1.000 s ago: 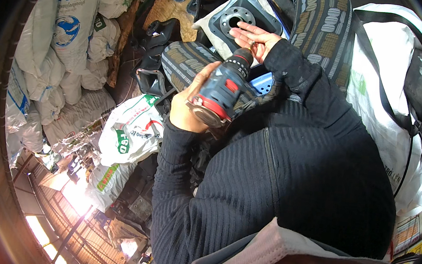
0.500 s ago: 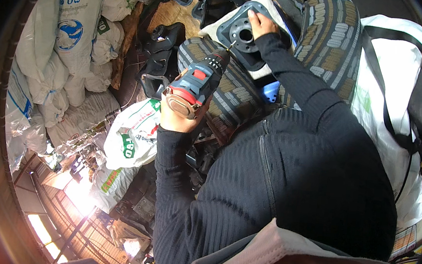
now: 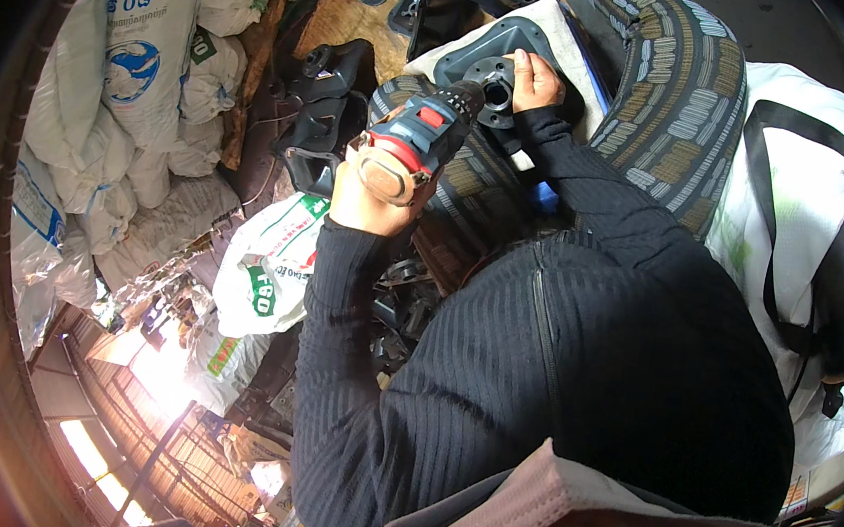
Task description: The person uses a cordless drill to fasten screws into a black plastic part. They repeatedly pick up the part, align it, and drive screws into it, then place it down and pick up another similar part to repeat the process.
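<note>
At left: bulging white sacks (image 3: 151, 29), contents hidden from me. At centre: cordless drill (image 3: 421, 135), clasped in the left hand's (image 3: 372, 202) grip, nose beside a black flanged housing (image 3: 507, 40); right hand (image 3: 537, 83) on flange, pinching or not I cannot tell. At right: black-strapped white bag (image 3: 812, 107).

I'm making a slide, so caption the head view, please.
Left hand grips a power drill aimed toward a dark flanged part touched by the right hand, white sacks piled at left.

We find the left hand (image 3: 372, 206) partly hidden by the drill (image 3: 419, 139), whose tip we cannot distinguish; the upper edge crops a white sack (image 3: 151, 34).
</note>
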### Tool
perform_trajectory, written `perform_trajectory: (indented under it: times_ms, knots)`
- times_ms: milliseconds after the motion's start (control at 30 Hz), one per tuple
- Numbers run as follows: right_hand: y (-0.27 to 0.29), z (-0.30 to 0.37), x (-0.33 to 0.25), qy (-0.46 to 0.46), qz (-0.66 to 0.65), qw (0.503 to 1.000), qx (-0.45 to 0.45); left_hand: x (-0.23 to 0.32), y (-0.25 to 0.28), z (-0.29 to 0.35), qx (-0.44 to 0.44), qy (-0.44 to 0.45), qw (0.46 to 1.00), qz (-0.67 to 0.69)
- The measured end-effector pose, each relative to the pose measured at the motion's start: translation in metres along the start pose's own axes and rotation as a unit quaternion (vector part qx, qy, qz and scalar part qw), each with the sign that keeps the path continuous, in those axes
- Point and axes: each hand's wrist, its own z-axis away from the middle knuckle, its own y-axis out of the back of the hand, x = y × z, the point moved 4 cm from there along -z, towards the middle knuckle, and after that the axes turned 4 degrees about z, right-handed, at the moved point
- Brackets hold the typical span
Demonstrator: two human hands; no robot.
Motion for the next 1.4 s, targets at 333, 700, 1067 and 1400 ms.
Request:
perform_trajectory:
  times_ms: [333, 700, 1067, 1400]
  knots:
    - [0.007, 0.006, 0.004, -0.024, 0.027, 0.999, 0.029, -0.017, -0.006, -0.006, 0.033, 0.029, 0.998, 0.048]
    - [-0.001, 0.006, 0.009, -0.034, -0.012, 0.999, 0.003, 0.005, 0.002, -0.02, -0.004, 0.002, 0.999, 0.039]
    - [0.008, 0.004, -0.008, -0.044, -0.015, 0.999, 0.003, 0.017, 0.026, -0.093, -0.132, -0.059, 0.989, 0.006]
    - [0.011, 0.002, -0.01, -0.024, -0.032, 0.999, 0.007, 0.013, 0.005, -0.087, -0.186, -0.048, 0.977, -0.089]
